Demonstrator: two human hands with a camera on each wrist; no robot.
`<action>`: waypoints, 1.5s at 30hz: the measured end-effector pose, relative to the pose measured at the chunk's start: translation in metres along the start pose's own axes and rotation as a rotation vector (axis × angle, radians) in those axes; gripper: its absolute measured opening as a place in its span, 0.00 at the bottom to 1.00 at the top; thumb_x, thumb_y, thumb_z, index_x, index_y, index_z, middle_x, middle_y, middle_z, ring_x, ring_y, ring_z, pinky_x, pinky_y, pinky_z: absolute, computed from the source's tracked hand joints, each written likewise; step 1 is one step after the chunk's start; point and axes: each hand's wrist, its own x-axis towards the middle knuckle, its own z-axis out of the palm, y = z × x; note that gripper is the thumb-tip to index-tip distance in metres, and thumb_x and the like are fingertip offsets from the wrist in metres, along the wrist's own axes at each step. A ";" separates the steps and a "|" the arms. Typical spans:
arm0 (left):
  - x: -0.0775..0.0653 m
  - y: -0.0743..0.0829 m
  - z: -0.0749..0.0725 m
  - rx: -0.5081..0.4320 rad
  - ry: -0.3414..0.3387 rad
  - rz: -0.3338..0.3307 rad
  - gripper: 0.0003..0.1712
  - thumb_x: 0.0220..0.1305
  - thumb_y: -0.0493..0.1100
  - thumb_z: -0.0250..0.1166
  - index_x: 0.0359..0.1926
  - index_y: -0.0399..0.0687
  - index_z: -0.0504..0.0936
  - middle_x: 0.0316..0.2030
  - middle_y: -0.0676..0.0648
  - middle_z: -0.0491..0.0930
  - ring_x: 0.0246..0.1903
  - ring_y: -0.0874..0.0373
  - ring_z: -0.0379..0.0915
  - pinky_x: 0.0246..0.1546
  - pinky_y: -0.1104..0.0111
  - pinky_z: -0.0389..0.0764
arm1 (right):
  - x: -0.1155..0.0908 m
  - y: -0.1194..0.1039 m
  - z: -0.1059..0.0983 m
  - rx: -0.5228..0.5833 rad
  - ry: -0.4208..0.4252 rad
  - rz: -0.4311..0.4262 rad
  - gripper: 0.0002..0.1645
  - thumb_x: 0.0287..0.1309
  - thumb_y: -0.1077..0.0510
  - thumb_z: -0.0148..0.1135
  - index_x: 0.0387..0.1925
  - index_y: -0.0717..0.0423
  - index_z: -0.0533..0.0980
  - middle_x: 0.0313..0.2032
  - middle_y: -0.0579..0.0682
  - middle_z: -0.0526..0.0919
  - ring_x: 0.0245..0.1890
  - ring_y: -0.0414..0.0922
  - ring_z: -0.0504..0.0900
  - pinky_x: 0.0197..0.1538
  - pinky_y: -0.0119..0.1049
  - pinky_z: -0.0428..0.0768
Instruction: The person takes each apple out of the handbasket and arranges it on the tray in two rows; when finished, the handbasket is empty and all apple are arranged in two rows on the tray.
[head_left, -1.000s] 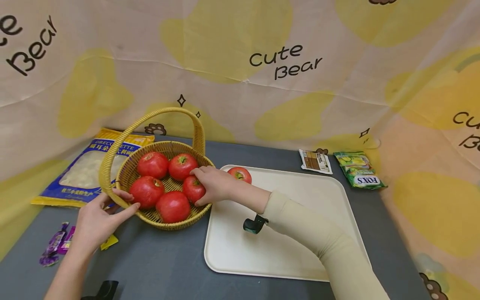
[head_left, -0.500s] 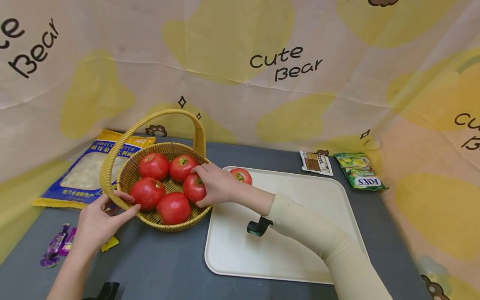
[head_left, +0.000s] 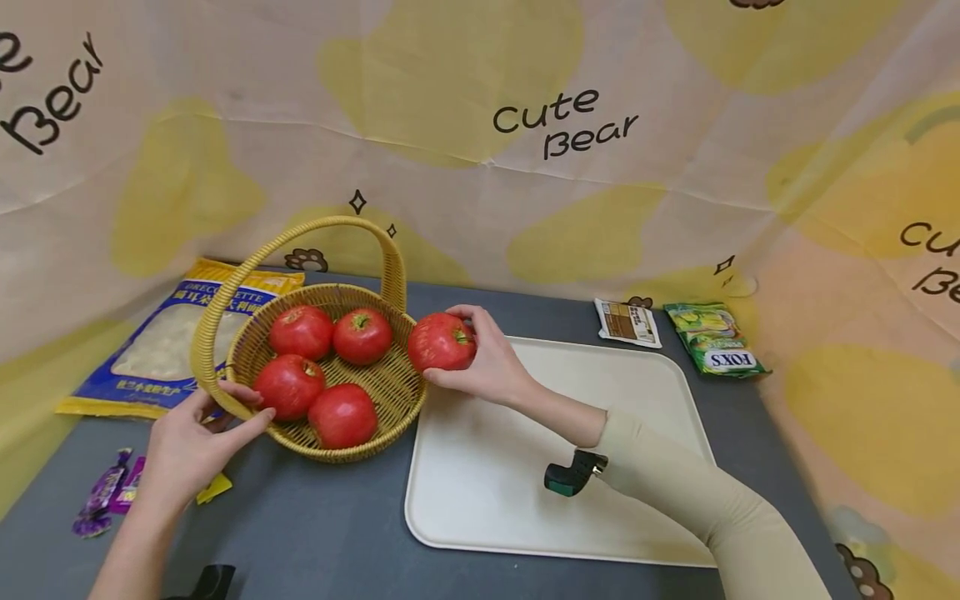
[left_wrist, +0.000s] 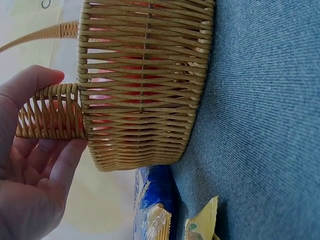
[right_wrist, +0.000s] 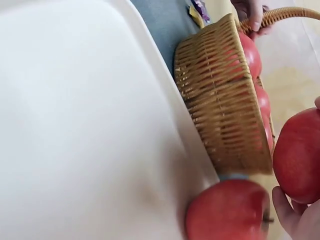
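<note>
My right hand grips a red apple, raised just past the basket's right rim and over the tray's far left corner. In the right wrist view the held apple is cut off by the frame edge. My left hand holds the base of the handle of the yellow wicker basket; thumb and fingers lie on either side of the handle in the left wrist view. Several red apples sit in the basket. Another apple rests on the white tray, hidden in the head view.
Behind the basket on the left lies a blue and yellow pasta bag. Purple-wrapped candies and a yellow packet are near my left forearm. A brown-white packet and a green Fox's bag lie beyond the tray.
My right hand has lifted an apple out of the basket's right side and moved it right and up, beyond the rim. The left hand stays on the handle.
</note>
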 end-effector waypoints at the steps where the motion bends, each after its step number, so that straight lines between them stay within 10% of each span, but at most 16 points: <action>1: 0.000 0.000 0.000 0.001 -0.001 -0.002 0.23 0.55 0.55 0.73 0.45 0.47 0.80 0.39 0.53 0.79 0.37 0.79 0.65 0.33 0.89 0.70 | -0.003 0.003 -0.005 0.004 0.019 0.029 0.48 0.39 0.46 0.78 0.61 0.46 0.63 0.55 0.44 0.70 0.55 0.42 0.70 0.48 0.41 0.81; 12: -0.001 0.000 0.000 -0.022 0.008 -0.010 0.23 0.55 0.55 0.74 0.45 0.46 0.79 0.37 0.57 0.78 0.37 0.77 0.67 0.33 0.89 0.70 | -0.040 0.054 -0.060 -0.062 0.136 0.185 0.48 0.43 0.48 0.77 0.63 0.50 0.60 0.58 0.50 0.67 0.59 0.50 0.68 0.50 0.49 0.80; 23: -0.001 0.001 0.000 -0.027 0.013 -0.012 0.23 0.55 0.54 0.74 0.45 0.46 0.79 0.36 0.58 0.78 0.37 0.78 0.67 0.33 0.90 0.69 | -0.061 0.101 -0.070 -0.116 0.140 0.366 0.50 0.43 0.51 0.78 0.64 0.54 0.58 0.60 0.54 0.65 0.60 0.53 0.66 0.53 0.52 0.78; 45: -0.002 0.001 0.000 -0.032 -0.005 -0.016 0.23 0.56 0.56 0.73 0.45 0.47 0.78 0.40 0.54 0.77 0.38 0.74 0.68 0.34 0.89 0.70 | -0.061 0.110 -0.065 -0.190 0.155 0.287 0.51 0.42 0.45 0.78 0.63 0.54 0.61 0.59 0.54 0.65 0.59 0.51 0.66 0.53 0.52 0.77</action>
